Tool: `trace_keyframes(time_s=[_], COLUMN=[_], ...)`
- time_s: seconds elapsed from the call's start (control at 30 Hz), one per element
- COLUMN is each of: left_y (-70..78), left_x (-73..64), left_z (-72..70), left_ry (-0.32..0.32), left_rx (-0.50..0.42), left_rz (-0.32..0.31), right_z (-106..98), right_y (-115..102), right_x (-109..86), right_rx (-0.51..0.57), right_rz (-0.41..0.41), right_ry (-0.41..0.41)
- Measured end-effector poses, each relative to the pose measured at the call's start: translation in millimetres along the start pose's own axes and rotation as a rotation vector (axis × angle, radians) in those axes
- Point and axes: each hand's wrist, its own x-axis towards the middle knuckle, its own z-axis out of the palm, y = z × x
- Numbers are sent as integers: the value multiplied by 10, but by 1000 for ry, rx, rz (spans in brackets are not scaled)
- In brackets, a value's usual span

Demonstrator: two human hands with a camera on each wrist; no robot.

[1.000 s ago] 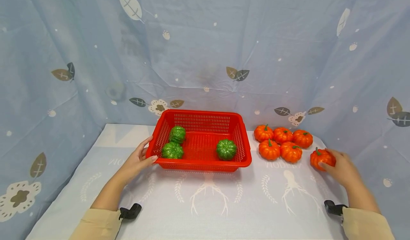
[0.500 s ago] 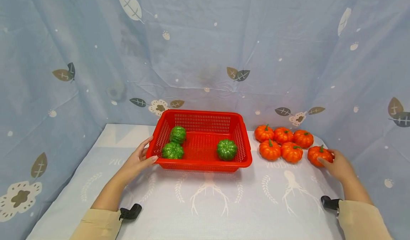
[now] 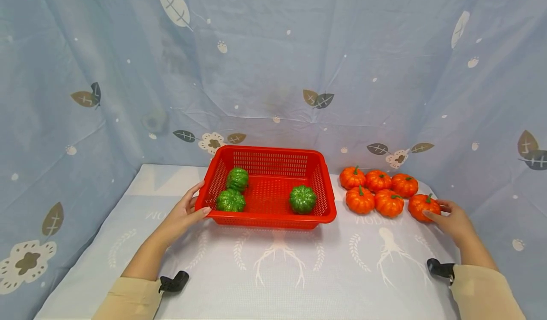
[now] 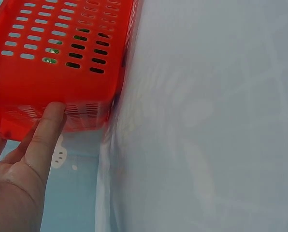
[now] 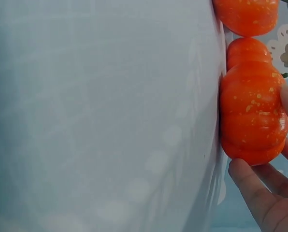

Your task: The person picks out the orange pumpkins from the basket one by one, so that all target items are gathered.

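Note:
My left hand (image 3: 181, 218) rests at the left end of a red plastic basket (image 3: 273, 219), fingers spread along its left side and thumb at the front corner. In the left wrist view one straight finger touches the slotted red wall (image 4: 42, 84). Inside the basket lie three green pumpkins (image 3: 303, 199), two at the left and one at the right. My right hand (image 3: 454, 222) holds an orange pumpkin (image 3: 420, 209) at the table's right side, thumb over its front and fingertips at its right edge. The right wrist view shows this pumpkin (image 5: 252, 113) low against the white cloth.
Several more orange pumpkins (image 3: 360, 200) stand in two rows right of the basket, close beside the held one. A pale patterned cloth (image 3: 325, 282) covers the table. Blue printed curtains (image 3: 273, 63) rise behind it and at both sides.
My right hand has moved the orange pumpkin a little to the left, up beside the group, and it now sits more upright. The left hand and basket have stayed put.

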Motion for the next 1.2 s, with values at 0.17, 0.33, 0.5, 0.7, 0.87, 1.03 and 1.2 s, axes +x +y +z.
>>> trace_keyframes(time_s=[0.17,0.33,0.5,0.7,0.87,1.03,1.2], left_y=[4,-14,-29,-29,-20,-12,-2], left_x=[5,15,7,5,3,-10,-8], left_z=[-6,-6,-4,-3,-2,0,1], left_ry=[-3,-5,-1,-3,-2,2,1], left_rx=[-2,-4,-3,-11,-12,-5,-5], left_rz=[2,-1,0,9,7,-1,1], right_z=[11,29,54,63,66,58,59], right_y=[-16,-22,-29,-57,-76,-88,-101], right_x=[12,36,47,26,15,9,-7], right_rx=[-2,12,7,13,9,5,0], right_rz=[-16,-19,-14,-36,-33,-30,-29], right_ry=[-1,-7,-6,-9,-1,7,22])
